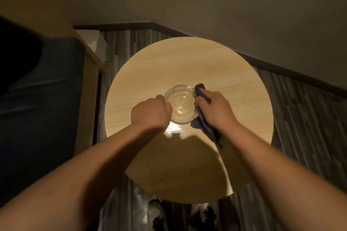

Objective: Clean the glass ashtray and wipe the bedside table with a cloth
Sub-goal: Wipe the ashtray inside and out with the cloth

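Note:
A round clear glass ashtray (180,104) sits near the middle of the round light-wood bedside table (187,62). My left hand (150,111) grips the ashtray's left rim, thumb over the edge. My right hand (214,110) holds a dark blue cloth (201,88) pressed against the ashtray's right side; one end of the cloth sticks out past my fingers, the other trails down under my wrist onto the table.
A bed with dark blue bedding (41,99) and a wooden frame (88,88) stands close on the left. Walls with a dark skirting board (281,69) close off the back and right. Shoes (155,214) stand on the striped floor below the table's near edge.

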### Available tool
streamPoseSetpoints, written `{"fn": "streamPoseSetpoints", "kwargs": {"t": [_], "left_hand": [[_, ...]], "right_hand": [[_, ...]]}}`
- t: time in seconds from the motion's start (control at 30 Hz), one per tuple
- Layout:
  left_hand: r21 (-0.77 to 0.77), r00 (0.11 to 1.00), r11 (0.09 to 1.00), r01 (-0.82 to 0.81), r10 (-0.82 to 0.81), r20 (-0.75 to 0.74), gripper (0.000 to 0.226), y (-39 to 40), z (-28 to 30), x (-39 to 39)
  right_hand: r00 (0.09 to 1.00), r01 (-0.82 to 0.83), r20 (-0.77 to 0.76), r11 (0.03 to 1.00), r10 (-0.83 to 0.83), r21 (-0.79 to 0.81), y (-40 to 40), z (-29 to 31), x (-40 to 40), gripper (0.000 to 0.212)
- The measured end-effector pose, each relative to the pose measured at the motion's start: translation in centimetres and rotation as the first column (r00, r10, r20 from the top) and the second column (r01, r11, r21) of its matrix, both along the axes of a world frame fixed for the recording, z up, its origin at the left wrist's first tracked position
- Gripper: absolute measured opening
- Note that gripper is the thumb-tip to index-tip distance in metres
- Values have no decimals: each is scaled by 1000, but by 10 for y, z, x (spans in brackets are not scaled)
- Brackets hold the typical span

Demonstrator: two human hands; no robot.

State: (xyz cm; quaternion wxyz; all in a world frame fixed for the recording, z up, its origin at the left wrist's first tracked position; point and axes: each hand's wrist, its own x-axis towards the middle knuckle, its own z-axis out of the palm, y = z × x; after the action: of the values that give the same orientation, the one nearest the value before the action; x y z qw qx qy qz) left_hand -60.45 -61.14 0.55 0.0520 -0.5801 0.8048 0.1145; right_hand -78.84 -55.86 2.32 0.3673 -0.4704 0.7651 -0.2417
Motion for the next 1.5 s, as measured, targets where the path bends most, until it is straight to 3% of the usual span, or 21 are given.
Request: {"fn": "streamPoseSetpoints", "kwargs": {"t": [0.07, 0.17, 0.23, 0.33, 0.53, 0.67, 0.73, 0.83, 0.93, 1.0, 1.07, 1.13, 1.3, 1.4, 1.5], "left_hand": [[-39, 997, 996, 77, -78, -24, 38, -9, 4, -2], [-104, 979, 975, 198, -201, -20, 31, -30, 6, -18], [-96, 968, 963, 250, -248, 34, 26, -36, 4, -26], [-101, 979, 974, 201, -198, 42, 19, -35, -1, -29], [-104, 988, 983, 151, -148, 44, 12, -31, -3, -30], [-109, 994, 988, 111, -110, 18, 9, -27, -4, -31], [-119, 995, 988, 98, -99, -2, 13, -24, -4, -31], [-115, 996, 990, 82, -83, -8, 21, -21, -3, -31], [-70, 1000, 997, 24, -24, -5, 18, -19, -3, -32], [-10, 999, 1000, -5, 5, -50, 22, -15, -3, -27], [53, 996, 998, 25, -21, -86, 30, -13, -2, -17], [63, 995, 994, 90, -87, -50, 37, -17, 1, -10], [-16, 978, 978, 207, -207, 17, 37, -35, 5, -28], [-19, 981, 981, 191, -190, 48, 30, -37, 2, -37], [-25, 987, 990, 141, -139, 77, 16, -33, 1, -41]], "right_hand": [[981, -188, -22, 979, 191, 82, -25, 9, -23, 35], [909, -413, 19, 892, 417, 186, -58, 21, -40, 32], [864, -492, 19, 837, 503, 241, -73, 25, -43, 31], [855, -511, 48, 825, 516, 239, -80, 25, -45, 27], [945, -267, 246, 943, 216, 197, -55, 18, -40, 27], [986, -14, 169, 999, 6, 46, -7, 12, -22, 26], [974, 146, 178, 989, -143, -4, 16, 4, -1, 24], [871, 417, 230, 901, -434, 120, 30, -9, 34, 29], [844, 464, 290, 886, -450, 25, 33, -14, 48, 11], [888, 409, 200, 910, -414, 69, 28, -10, 35, 29], [971, 202, 128, 979, -200, 1, 17, -5, 10, 23], [996, -54, 63, 997, 57, -46, -1, 5, -20, 24], [860, -489, -84, 860, 503, 145, -62, 21, -54, 32], [805, -562, -94, 803, 586, 197, -79, 23, -52, 30], [849, -511, -57, 845, 525, 158, -72, 20, -50, 27]]}}
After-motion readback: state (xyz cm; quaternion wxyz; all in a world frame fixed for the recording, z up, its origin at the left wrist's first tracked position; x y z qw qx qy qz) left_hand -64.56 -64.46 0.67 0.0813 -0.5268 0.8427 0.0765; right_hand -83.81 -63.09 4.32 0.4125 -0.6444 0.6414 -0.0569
